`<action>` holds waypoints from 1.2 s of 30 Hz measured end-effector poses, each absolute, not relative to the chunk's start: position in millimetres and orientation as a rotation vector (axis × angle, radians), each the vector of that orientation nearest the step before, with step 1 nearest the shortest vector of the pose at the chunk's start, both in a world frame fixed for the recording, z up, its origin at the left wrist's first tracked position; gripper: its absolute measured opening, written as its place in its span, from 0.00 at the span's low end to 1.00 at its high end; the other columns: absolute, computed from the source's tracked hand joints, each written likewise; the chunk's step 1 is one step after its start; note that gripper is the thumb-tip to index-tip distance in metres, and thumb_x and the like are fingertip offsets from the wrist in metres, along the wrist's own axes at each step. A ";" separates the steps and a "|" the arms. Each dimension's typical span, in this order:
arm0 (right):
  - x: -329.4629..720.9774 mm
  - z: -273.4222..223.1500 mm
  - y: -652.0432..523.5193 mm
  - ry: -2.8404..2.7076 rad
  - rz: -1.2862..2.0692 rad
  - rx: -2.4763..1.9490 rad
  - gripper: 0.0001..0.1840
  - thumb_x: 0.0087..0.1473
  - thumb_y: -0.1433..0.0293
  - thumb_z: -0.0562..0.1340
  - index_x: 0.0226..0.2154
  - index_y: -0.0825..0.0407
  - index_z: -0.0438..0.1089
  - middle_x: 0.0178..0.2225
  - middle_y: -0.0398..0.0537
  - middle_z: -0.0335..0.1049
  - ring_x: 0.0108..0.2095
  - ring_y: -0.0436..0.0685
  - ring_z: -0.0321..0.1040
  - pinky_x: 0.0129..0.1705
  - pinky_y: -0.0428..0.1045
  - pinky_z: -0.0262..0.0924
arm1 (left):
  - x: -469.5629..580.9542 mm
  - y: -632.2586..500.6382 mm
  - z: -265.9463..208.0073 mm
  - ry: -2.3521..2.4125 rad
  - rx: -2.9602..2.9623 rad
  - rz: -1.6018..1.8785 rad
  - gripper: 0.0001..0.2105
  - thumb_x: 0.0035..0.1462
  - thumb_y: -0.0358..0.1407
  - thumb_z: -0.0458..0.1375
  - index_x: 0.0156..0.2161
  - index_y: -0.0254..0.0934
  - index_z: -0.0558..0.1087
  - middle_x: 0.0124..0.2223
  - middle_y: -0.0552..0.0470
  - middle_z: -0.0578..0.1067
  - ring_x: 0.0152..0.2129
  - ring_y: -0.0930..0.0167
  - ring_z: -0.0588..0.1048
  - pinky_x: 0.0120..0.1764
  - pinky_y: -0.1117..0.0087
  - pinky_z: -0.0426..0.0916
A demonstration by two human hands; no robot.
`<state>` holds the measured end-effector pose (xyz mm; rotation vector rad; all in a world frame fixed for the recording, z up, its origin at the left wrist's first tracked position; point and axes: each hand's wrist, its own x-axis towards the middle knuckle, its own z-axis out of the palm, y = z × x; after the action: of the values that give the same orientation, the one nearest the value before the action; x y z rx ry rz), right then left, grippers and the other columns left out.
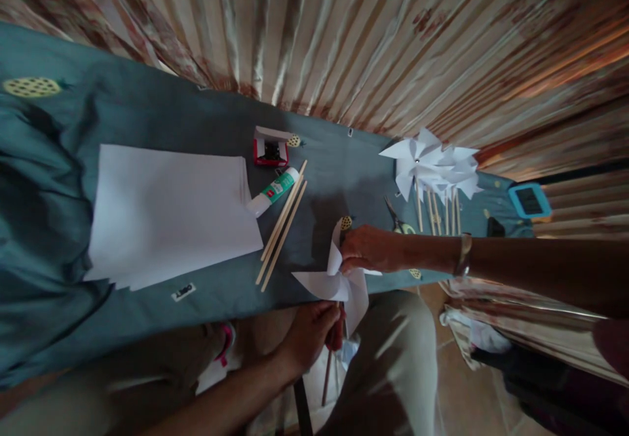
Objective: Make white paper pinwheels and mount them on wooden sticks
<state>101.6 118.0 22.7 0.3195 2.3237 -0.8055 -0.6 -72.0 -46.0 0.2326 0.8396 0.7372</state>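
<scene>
A white paper pinwheel is at the near edge of the cloth-covered table, between my two hands. My left hand is closed round the pinwheel's thin stick, just below the paper blades; the stick's lower part hangs below the table edge. From the right, my right hand reaches over with its fingers closed on the paper of the pinwheel near its centre. The fingertips there are partly hidden by a curled blade. Scissors lie just beyond my right hand.
White paper sheets are stacked left on the table. Beside them are a glue stick, loose wooden sticks and an open red box of small dark pieces. Several pinwheels lie right. A curtain hangs behind.
</scene>
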 end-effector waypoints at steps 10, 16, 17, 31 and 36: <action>100.0 27.7 111.0 2.276 -0.830 0.529 0.11 0.59 0.68 0.61 0.34 0.52 0.80 0.32 0.49 0.80 0.34 0.55 0.73 0.35 0.46 0.58 | -2.6 -70.7 -45.9 0.816 0.264 0.721 0.15 0.49 0.48 0.55 0.25 0.37 0.67 0.18 0.56 0.66 0.16 0.75 0.62 0.26 0.71 0.55; 96.0 29.5 106.6 2.197 -0.785 0.624 0.12 0.59 0.66 0.60 0.36 0.53 0.80 0.35 0.51 0.80 0.37 0.56 0.75 0.35 0.45 0.55 | -1.5 -70.9 -50.0 0.795 0.268 0.719 0.15 0.49 0.48 0.55 0.24 0.37 0.66 0.18 0.56 0.67 0.16 0.76 0.63 0.25 0.72 0.55; 95.6 30.4 106.0 2.200 -0.791 0.625 0.12 0.59 0.67 0.61 0.36 0.53 0.80 0.35 0.50 0.80 0.37 0.56 0.75 0.35 0.45 0.55 | -1.1 -71.1 -50.9 0.795 0.274 0.726 0.16 0.49 0.49 0.55 0.24 0.37 0.67 0.18 0.56 0.67 0.16 0.76 0.63 0.25 0.72 0.55; 103.6 42.6 102.1 2.386 -0.807 0.631 0.07 0.56 0.68 0.65 0.35 0.54 0.79 0.31 0.48 0.78 0.34 0.54 0.72 0.35 0.46 0.57 | -4.3 -71.4 -40.4 0.797 0.255 0.795 0.24 0.39 0.54 0.65 0.30 0.33 0.71 0.23 0.54 0.74 0.21 0.73 0.72 0.29 0.70 0.65; 118.5 40.6 96.4 2.584 -0.715 0.601 0.10 0.56 0.65 0.65 0.37 0.55 0.77 0.32 0.50 0.77 0.33 0.56 0.72 0.35 0.48 0.60 | 2.3 -71.2 -36.2 0.815 0.232 0.827 0.25 0.36 0.53 0.67 0.30 0.32 0.72 0.22 0.55 0.73 0.19 0.73 0.72 0.27 0.71 0.65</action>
<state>118.5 96.4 40.6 0.6007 2.5840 -0.7154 2.3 -71.2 -36.2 0.2321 0.8151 0.8268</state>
